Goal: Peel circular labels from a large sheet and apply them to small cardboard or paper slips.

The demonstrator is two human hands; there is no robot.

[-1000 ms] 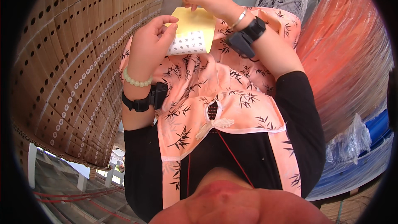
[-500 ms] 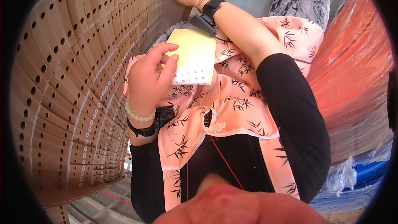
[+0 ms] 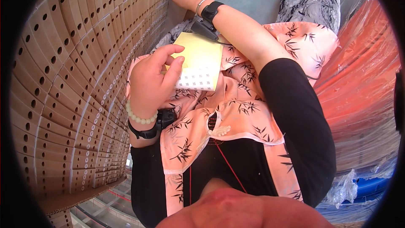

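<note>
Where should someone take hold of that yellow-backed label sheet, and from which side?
Probably by the right edge of the label sheet, in a light pinch from the right, just above the printed labels. The sheet is thin and that edge looks free, while the left hand holds the left side. The bare yellow area there avoids covering labels.

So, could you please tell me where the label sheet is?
In the head view, the label sheet is above centre, held at its left edge by the left hand, over the pink apron.
</note>
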